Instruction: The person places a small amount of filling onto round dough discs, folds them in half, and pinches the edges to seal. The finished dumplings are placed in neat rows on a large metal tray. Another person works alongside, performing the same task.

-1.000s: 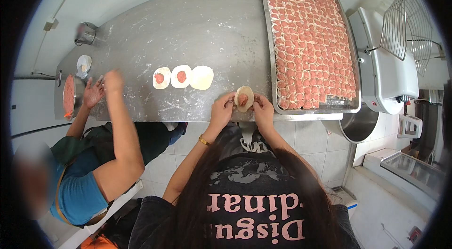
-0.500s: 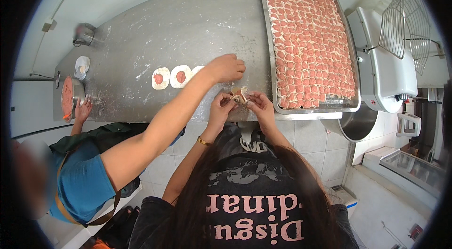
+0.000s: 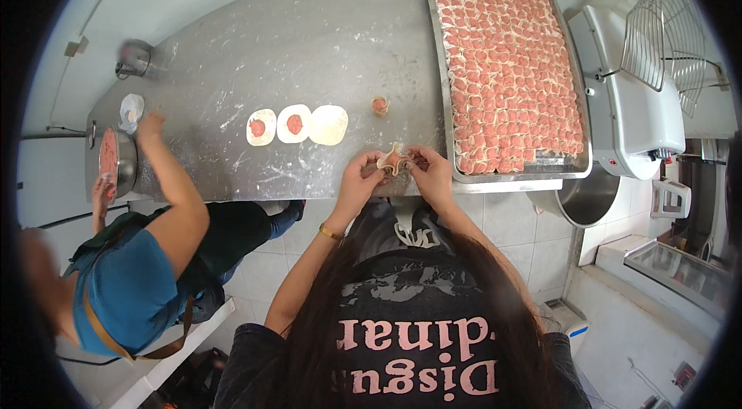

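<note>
Between my two hands, at the near edge of the steel table (image 3: pixel 232 30), I hold a dumpling (image 3: pixel 394 159) with a thin, ruffled wrapper around pink filling. The fingers of my left hand (image 3: pixel 361 177) pinch its left side. On its right side, my right hand (image 3: pixel 430 173) grips the wrapper with bent fingers. Just beyond my hands stands one finished-looking open dumpling (image 3: pixel 379 106). To its left, two flat wrappers with pink meat, one wrapper (image 3: pixel 261 127) and another wrapper (image 3: pixel 294 124), lie beside a bare round wrapper (image 3: pixel 328 125).
A large metal tray (image 3: pixel 442 61) packed with rows of open dumplings (image 3: pixel 502 69) stands at the right. A co-worker (image 3: pixel 127 285) is at the left, by a bowl of pink filling (image 3: pixel 127 165). A white machine (image 3: pixel 634 107) and a steel pot (image 3: pixel 591 200) are farther right.
The co-worker's arm has drawn back left from across the table toward the bowl. A dumpling and the bare wrapper now show where that arm was. My hands keep holding the dumpling.
</note>
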Action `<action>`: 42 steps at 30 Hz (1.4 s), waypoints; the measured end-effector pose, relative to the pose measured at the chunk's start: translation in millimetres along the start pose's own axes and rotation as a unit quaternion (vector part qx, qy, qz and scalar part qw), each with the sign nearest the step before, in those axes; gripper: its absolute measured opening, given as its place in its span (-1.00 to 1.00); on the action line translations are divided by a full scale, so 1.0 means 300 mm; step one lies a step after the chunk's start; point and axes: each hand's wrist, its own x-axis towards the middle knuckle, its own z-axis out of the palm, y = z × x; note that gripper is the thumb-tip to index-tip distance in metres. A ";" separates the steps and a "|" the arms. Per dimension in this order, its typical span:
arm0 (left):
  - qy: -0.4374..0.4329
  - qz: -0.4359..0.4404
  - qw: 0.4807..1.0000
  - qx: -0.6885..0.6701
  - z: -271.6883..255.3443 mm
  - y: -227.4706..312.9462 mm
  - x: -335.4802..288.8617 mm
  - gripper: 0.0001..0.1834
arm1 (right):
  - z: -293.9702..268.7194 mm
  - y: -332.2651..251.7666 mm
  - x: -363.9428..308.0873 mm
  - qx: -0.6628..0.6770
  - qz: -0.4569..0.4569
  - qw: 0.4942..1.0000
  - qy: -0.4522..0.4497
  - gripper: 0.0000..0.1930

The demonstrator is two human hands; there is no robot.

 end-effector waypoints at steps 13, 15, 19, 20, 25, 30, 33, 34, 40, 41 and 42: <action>0.037 0.128 0.951 0.280 0.016 -0.029 0.023 -0.71 | -0.021 -0.019 0.036 -0.093 -0.073 0.989 -0.083 -0.58; 0.049 0.109 0.962 0.244 0.027 -0.017 0.022 -0.66 | -0.028 -0.023 0.038 -0.121 -0.125 0.982 -0.074 -0.60; 0.035 0.127 0.921 0.366 0.035 0.003 0.009 -0.63 | -0.027 -0.027 0.011 -0.234 -0.180 0.955 -0.022 -0.65; 0.028 0.131 0.914 0.384 0.036 0.005 0.007 -0.62 | -0.021 -0.028 0.006 -0.221 -0.162 0.961 -0.025 -0.67; -0.025 0.110 0.930 0.349 0.030 0.018 0.017 -0.64 | -0.016 -0.035 0.007 -0.215 -0.156 0.963 -0.035 -0.75; -0.038 0.102 0.890 0.442 0.040 0.046 0.036 -0.69 | -0.031 -0.053 0.014 -0.203 -0.144 0.966 -0.075 -0.77; -0.033 0.136 0.850 0.509 0.053 0.051 0.043 -0.69 | -0.035 -0.064 0.021 -0.185 -0.200 0.959 -0.072 -0.85; -0.035 0.146 0.847 0.510 0.051 0.052 0.043 -0.68 | -0.035 -0.066 0.019 -0.185 -0.196 0.961 -0.054 -0.83; -0.053 0.183 0.884 0.426 0.021 0.055 0.043 -0.66 | -0.037 -0.064 -0.008 -0.235 -0.172 0.956 -0.033 -0.76; -0.069 0.169 0.881 0.437 0.022 0.057 0.047 -0.67 | -0.035 -0.063 -0.008 -0.226 -0.150 0.961 -0.046 -0.74; -0.084 0.156 0.877 0.447 0.023 0.061 0.050 -0.67 | -0.032 -0.063 -0.006 -0.218 -0.121 0.966 -0.069 -0.73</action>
